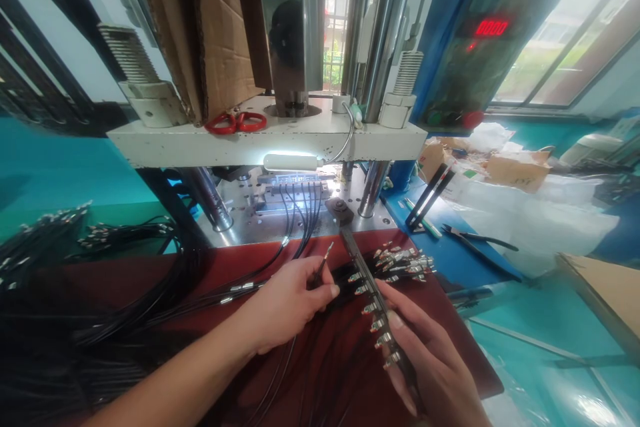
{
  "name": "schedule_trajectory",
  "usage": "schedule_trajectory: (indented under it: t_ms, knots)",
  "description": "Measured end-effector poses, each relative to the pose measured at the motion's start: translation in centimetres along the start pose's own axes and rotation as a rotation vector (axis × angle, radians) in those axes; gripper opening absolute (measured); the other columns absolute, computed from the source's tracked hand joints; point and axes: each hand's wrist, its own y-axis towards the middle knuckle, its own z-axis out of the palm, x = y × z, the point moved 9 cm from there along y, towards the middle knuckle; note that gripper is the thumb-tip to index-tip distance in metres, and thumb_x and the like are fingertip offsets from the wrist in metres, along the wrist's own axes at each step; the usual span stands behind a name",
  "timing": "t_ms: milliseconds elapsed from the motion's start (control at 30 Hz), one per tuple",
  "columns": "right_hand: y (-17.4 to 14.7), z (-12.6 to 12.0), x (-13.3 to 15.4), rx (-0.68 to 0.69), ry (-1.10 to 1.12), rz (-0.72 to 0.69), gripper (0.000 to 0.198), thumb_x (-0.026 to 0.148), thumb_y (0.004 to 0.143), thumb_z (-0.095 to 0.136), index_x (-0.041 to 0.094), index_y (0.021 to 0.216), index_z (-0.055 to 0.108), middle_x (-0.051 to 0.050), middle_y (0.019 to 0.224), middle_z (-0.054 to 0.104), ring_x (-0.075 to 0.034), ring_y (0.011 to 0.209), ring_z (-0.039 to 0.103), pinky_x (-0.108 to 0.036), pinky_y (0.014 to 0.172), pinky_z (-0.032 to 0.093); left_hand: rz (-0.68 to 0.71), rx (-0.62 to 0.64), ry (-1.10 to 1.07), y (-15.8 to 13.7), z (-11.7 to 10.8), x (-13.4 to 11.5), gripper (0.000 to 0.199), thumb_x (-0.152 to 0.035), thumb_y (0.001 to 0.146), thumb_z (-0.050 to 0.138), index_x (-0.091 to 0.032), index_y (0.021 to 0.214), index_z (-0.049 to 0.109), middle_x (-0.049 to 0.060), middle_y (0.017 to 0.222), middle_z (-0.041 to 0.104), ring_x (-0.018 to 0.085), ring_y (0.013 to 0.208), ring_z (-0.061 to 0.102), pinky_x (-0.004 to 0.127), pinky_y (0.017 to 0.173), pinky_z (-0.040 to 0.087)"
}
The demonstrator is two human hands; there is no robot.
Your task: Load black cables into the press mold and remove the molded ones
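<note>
The left grip [293,300] is pinched nearly closed, thumb against forefinger, on a thin black cable [324,264] whose short, metallic-looking tip pokes up above the fingers. The right grip [430,347] is wrapped on a long black bar [367,273], thumb pressed along its near side and the fingers partly hidden beyond and beneath it.

The left forearm reaches in from the lower left, palm turned down and wrist almost straight; the right hand enters from the lower right, its knuckles outward. The two are near each other but apart, with part of the bar between them.

Small shiny metal connectors [383,340] sit in a spaced row along the bar's left edge, just beside the right thumb. Beyond the right grip, a bunch of silvery cable ends [403,261] lies on the smooth, dark red counter [465,353]. Glossy black cables [240,288] trail to the left of the left grip.

Ahead of both grips, a flat, drilled steel plate [240,217] bears a pale, block-like fixture [295,180] with cables running out toward the left grip. Above it hangs a chipped white slab [200,147], with red-handled scissors [236,123] on it.
</note>
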Motion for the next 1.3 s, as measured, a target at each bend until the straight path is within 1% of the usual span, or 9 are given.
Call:
schedule_trajectory:
  t_ms: [233, 467, 633, 833, 900, 1000, 1067, 1200, 1300]
  knots:
    - [0.2, 0.0, -0.4, 0.012, -0.011, 0.014, 0.059, 0.048, 0.088, 0.057, 0.02, 0.139, 0.044, 0.004, 0.051, 0.053, -0.004, 0.031, 0.037, -0.012, 0.028, 0.028, -0.034, 0.079, -0.072, 0.7, 1.1, 0.1, 0.023, -0.041, 0.082, 0.056, -0.019, 0.086, 0.053, -0.004, 0.066, 0.05, 0.009, 0.05, 0.043, 0.019, 0.042, 0.037]
    - [0.2, 0.0, -0.5, 0.001, -0.031, 0.037, 0.063, 0.052, 0.086, 0.058, 0.02, 0.139, 0.044, 0.006, 0.047, 0.048, -0.006, 0.031, 0.037, -0.013, 0.027, 0.028, -0.044, 0.059, 0.003, 2.8, 1.9, 0.8, 0.034, -0.05, 0.08, 0.056, -0.017, 0.081, 0.059, -0.002, 0.063, 0.052, 0.009, 0.046, 0.043, 0.02, 0.039, 0.033]
    - [0.3, 0.0, -0.7, 0.008, -0.08, 0.044, 0.059, 0.053, 0.087, 0.056, 0.024, 0.138, 0.045, 0.004, 0.052, 0.053, -0.005, 0.033, 0.038, -0.013, 0.028, 0.029, -0.048, 0.016, -0.021, 3.3, 1.9, 1.2, 0.029, -0.048, 0.079, 0.057, -0.018, 0.079, 0.057, -0.003, 0.061, 0.051, 0.009, 0.043, 0.04, 0.02, 0.035, 0.028]
    - [0.3, 0.0, -0.7, 0.038, -0.118, -0.006, 0.061, 0.052, 0.088, 0.055, 0.022, 0.139, 0.044, 0.005, 0.049, 0.05, -0.006, 0.033, 0.039, -0.015, 0.028, 0.032, -0.062, 0.053, -0.051, 3.3, 2.4, 0.7, 0.026, -0.043, 0.078, 0.058, -0.018, 0.071, 0.054, -0.004, 0.059, 0.052, 0.009, 0.042, 0.038, 0.021, 0.036, 0.03]
    - [0.3, 0.0, -0.9, 0.037, -0.095, 0.013, 0.06, 0.052, 0.088, 0.055, 0.023, 0.139, 0.044, 0.004, 0.051, 0.052, -0.006, 0.032, 0.039, -0.014, 0.028, 0.032, -0.009, 0.037, 0.026, 3.0, 1.7, -0.2, 0.028, -0.043, 0.08, 0.057, -0.017, 0.069, 0.057, -0.002, 0.06, 0.055, 0.01, 0.046, 0.044, 0.022, 0.042, 0.035]
    - [0.4, -0.2, -0.8, 0.021, -0.022, 0.026, 0.06, 0.051, 0.087, 0.056, 0.023, 0.139, 0.044, 0.004, 0.053, 0.054, -0.005, 0.032, 0.039, -0.013, 0.027, 0.029, 0.118, -0.121, 0.107, 1.8, -1.1, -2.2, 0.03, -0.043, 0.081, 0.059, -0.016, 0.068, 0.06, 0.0, 0.065, 0.06, 0.012, 0.059, 0.051, 0.023, 0.056, 0.038]
    - [0.4, -0.2, -0.6, 0.011, -0.013, 0.02, 0.06, 0.051, 0.087, 0.056, 0.023, 0.139, 0.044, 0.004, 0.052, 0.052, -0.006, 0.031, 0.039, -0.013, 0.026, 0.029, 0.125, -0.145, -0.043, 0.9, -2.5, -2.5, 0.03, -0.044, 0.083, 0.06, -0.016, 0.072, 0.061, 0.0, 0.069, 0.061, 0.011, 0.063, 0.05, 0.023, 0.061, 0.038]
    - [0.3, -0.1, -0.5, 0.016, -0.042, 0.036, 0.059, 0.052, 0.087, 0.056, 0.024, 0.138, 0.045, 0.004, 0.053, 0.053, -0.005, 0.031, 0.039, -0.012, 0.026, 0.029, -0.036, 0.057, -0.52, 0.0, -1.9, -0.6, 0.021, -0.033, 0.082, 0.066, -0.015, 0.089, 0.06, 0.001, 0.079, 0.06, 0.01, 0.067, 0.054, 0.023, 0.065, 0.042]
    - [0.2, 0.0, -0.6, 0.02, -0.039, 0.055, 0.06, 0.052, 0.087, 0.057, 0.023, 0.138, 0.044, 0.003, 0.055, 0.055, -0.005, 0.031, 0.039, -0.013, 0.027, 0.028, -0.109, 0.049, -0.58, 0.1, -1.7, 1.0, 0.022, -0.025, 0.081, 0.067, -0.015, 0.097, 0.056, 0.001, 0.079, 0.06, 0.009, 0.063, 0.055, 0.022, 0.058, 0.042]
